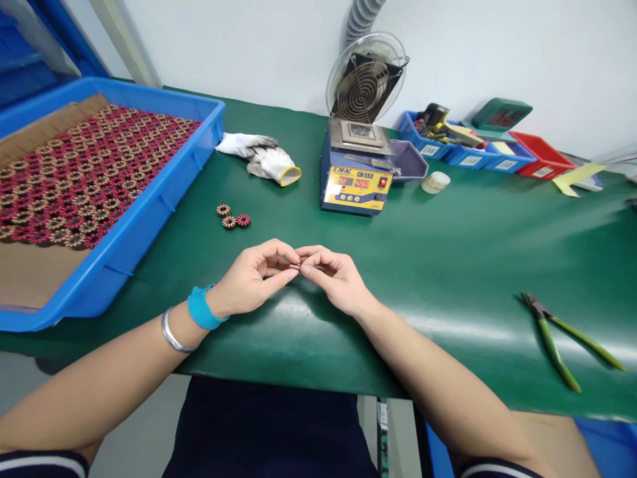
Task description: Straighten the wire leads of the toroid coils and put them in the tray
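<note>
My left hand (259,275) and my right hand (336,275) meet above the green table, fingertips pinched together. Between them is a small red-wound toroidal coil (297,267), mostly covered by the fingers, and both hands grip it. A teal band and a silver bangle circle my left wrist. Just beyond my left hand, two copper-coloured toroidal coils (223,210) and a red one (243,220) lie close together on the table.
A large blue tray (149,229) at left holds rows of red and copper-coloured coils. White gloves (263,159) lie near a solder pot (355,186) with a fan behind it. Small bins (470,158) line the back. Green-handled cutters (552,332) lie at right.
</note>
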Tool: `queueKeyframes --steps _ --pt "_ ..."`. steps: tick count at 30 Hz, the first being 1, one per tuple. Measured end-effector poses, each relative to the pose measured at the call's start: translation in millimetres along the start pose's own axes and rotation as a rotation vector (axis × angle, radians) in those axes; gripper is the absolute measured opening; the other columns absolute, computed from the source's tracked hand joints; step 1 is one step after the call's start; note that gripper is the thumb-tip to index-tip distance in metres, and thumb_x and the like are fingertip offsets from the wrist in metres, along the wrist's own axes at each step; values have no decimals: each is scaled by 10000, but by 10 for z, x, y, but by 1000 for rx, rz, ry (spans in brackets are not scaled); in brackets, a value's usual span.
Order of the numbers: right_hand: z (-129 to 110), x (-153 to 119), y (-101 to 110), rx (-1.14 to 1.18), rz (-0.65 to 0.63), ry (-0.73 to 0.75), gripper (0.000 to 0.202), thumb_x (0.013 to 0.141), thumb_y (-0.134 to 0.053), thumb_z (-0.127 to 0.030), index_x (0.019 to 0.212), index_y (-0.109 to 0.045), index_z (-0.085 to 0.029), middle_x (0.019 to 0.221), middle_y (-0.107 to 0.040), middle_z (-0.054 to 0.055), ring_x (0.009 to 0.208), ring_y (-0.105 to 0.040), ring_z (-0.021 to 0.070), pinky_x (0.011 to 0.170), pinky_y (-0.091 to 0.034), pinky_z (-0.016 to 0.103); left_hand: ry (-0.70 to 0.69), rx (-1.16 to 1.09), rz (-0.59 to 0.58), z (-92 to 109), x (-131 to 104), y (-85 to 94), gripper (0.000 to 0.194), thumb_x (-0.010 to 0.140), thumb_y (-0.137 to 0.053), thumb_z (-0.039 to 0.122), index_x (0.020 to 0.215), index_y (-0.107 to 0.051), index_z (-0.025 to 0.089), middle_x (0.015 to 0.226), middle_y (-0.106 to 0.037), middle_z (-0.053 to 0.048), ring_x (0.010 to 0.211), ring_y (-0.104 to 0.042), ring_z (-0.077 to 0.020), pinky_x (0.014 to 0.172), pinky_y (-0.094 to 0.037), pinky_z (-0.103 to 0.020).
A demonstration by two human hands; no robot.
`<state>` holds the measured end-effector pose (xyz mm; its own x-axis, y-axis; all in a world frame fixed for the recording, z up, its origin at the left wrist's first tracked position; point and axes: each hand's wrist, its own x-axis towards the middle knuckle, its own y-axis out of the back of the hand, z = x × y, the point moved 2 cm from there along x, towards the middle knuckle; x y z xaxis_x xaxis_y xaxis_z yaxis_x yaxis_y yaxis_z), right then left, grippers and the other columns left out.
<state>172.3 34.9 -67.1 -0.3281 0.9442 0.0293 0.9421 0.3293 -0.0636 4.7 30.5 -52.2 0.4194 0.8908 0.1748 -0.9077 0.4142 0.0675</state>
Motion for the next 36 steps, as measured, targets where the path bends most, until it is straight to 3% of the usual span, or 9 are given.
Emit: queueKeyframes --steps 9,14,18,25,32,36 --pt "-51 9 113 94 197 153 219 706 -752 -328 595 -617 -196 1081 -697 70 1064 -626 227 989 -464 426 -13 26 76 -25 -1 27 121 810 -659 178 908 -597 144 937 -619 -49 852 -641 -143 783 -570 -277" --pt "14 -5 25 -43 137 137 230 688 -787 -381 799 -691 -203 1167 -643 102 1105 -615 237 951 -498 423 24 -6 108 -42 -13 25 221 784 -693 188 971 -581 152 962 -636 -45 878 -673 -153 819 -586 -290" --pt "35 -11 -7 -89 114 157 239 744 -748 -420 747 -682 -190 1133 -641 106 1126 -608 232 970 -497 416 54 -4 106 -50 -20 0 272 773 -701 195 1021 -603 139 1002 -638 -65 888 -678 -163 823 -600 -306" --pt "42 -11 10 -124 117 166 202 754 -738 -366 713 -657 -186 1180 -629 123 1140 -609 238 968 -503 427 -15 66 158 -49 -22 -3 219 757 -713 200 957 -667 122 1104 -584 -89 910 -666 -160 811 -617 -296" --pt "-142 -180 -133 -487 86 482 82 799 -671 -225 728 -637 -200 1401 -500 118 1320 -470 263 1105 -361 496 -97 163 235 -51 -19 9 184 752 -702 141 911 -611 136 923 -596 -30 878 -641 -135 830 -605 -278" --pt "-135 -157 -84 -427 162 488 121 795 -690 -251 894 -634 -208 1409 -486 135 1343 -447 262 1108 -362 476 -96 162 219 -45 -10 21 176 756 -699 134 905 -606 140 906 -590 -24 858 -634 -128 817 -602 -275"
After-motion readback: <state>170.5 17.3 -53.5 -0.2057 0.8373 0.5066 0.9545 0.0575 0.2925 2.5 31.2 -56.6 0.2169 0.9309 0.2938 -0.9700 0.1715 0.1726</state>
